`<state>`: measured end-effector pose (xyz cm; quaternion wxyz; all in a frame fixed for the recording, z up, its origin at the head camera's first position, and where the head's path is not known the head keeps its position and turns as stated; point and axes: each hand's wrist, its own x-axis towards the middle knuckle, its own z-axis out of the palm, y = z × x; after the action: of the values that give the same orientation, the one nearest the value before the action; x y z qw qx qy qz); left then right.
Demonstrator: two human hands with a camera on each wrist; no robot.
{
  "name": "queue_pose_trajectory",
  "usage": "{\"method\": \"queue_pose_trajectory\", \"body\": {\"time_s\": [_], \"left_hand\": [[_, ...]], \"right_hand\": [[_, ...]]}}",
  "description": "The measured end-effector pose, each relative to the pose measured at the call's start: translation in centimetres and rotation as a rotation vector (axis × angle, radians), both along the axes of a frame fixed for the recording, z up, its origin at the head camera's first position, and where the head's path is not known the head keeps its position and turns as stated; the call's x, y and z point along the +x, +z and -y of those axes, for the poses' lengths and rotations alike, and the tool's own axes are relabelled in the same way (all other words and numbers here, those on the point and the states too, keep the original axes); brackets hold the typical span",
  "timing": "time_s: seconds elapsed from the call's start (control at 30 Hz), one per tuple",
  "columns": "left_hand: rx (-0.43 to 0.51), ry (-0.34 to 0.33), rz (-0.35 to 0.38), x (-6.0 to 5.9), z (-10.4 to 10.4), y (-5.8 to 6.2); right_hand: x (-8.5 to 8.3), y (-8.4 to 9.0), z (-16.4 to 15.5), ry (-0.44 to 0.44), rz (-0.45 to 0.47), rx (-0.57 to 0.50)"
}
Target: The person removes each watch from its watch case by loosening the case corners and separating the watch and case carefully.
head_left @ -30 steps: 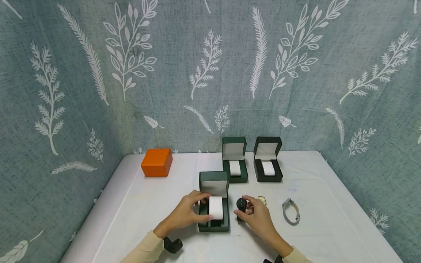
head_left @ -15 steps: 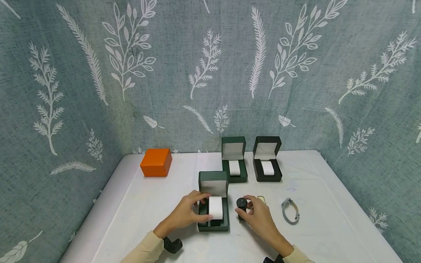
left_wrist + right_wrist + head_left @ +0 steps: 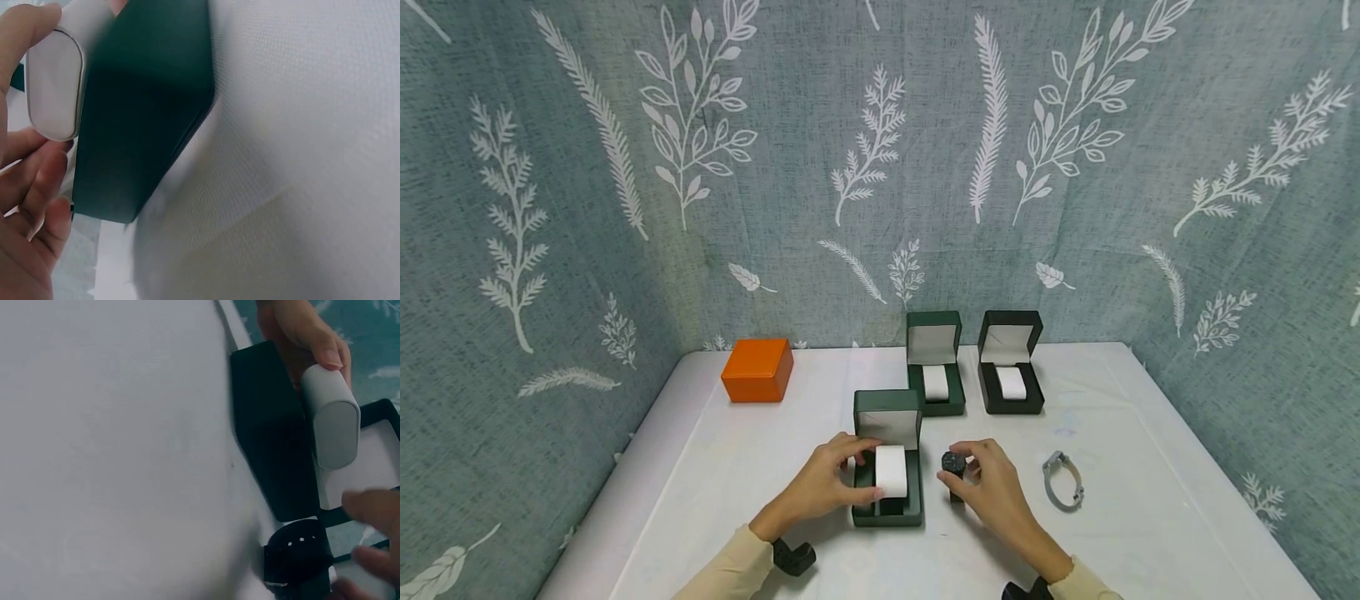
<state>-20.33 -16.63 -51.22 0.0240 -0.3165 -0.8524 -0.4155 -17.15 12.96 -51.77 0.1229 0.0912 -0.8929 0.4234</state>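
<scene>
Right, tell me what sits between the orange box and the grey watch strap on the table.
In the head view, the near green box with its white cushion and the black watch lie between the orange box and the grey strap, with both hands there.

Setting: a staged recording corner, not a lived-in room or a shop floor. Grey-blue fabric backdrop printed with white leaves and ferns hangs on three sides, hiding any walls. A tabletop under a white cloth fills the enclosed space. On it: three open green watch boxes with white cushions, a closed orange box and a loose grey watch strap. No furniture or fittings visible beyond these.
</scene>
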Motion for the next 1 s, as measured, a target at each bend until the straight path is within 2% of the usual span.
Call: {"method": "queue_pose_trajectory", "body": {"time_s": [0.2,0.4,0.73,1.0], "left_hand": [[0.006,0.0,-0.047,-0.2,0.2,-0.3],[0.005,0.007,-0.009,-0.3,0.4,-0.3],[0.006,0.01,-0.001,-0.5,0.3,-0.3],[0.005,0.004,-0.012,-0.5,0.2,-0.4]], "right_hand": [[-0.5,0.1,0.3,0.141,-0.062,0.008],[-0.8,-0.5,0.7,0.239,-0.089,0.044],[-1.1,-0.9,1.3,0.266,-0.122,0.116],[-1.1,-1.1,1.6,0.268,-0.058,0.127]]}}
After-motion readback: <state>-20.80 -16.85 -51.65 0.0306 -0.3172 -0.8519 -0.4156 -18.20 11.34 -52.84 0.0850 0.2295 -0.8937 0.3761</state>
